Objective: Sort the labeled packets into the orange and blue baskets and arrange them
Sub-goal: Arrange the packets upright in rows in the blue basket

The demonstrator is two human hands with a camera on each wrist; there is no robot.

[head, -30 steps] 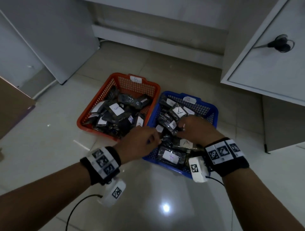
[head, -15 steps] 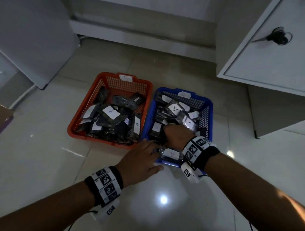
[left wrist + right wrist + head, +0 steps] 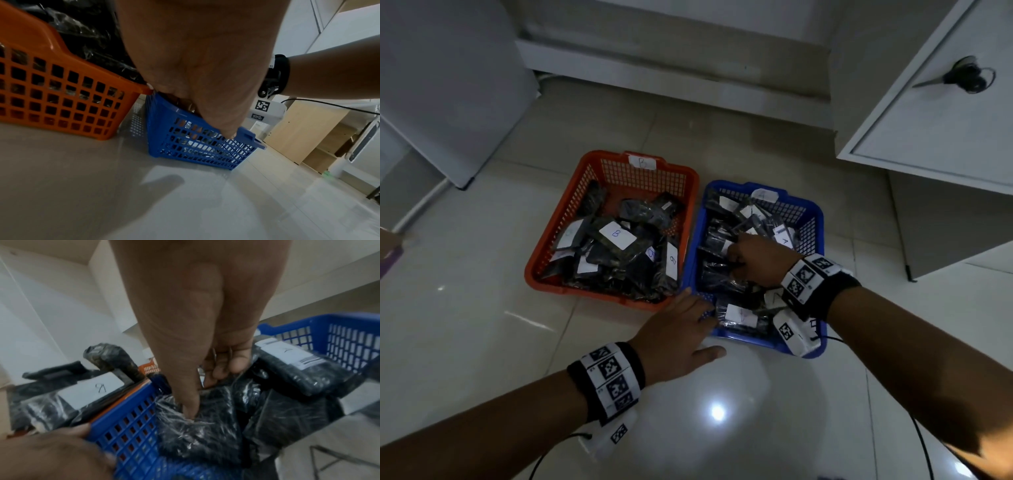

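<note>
Right hand [image 3: 760, 262]: fingers curled, pinching a black packet [image 3: 197, 431] inside blue basket [image 3: 815, 219]
Left hand [image 3: 681, 332]: flat, pressing blue basket's near corner

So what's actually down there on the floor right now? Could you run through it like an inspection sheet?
Surface: glossy pale tiled floor, with a lamp's glare near the arms.
Job's things: orange basket tagged B and blue basket tagged A, side by side, both holding dark labelled packets.
Clutter: nothing seen loose on the floor.
Grippers: left hand lies with straight fingers on the blue basket's near corner; right hand is inside that basket, fingers curled among the packets, grip unclear.
Cables: thin black leads run from the wrist cameras.
Surroundings: white cabinet with scissors on top; a leaning white panel on the left.
</note>
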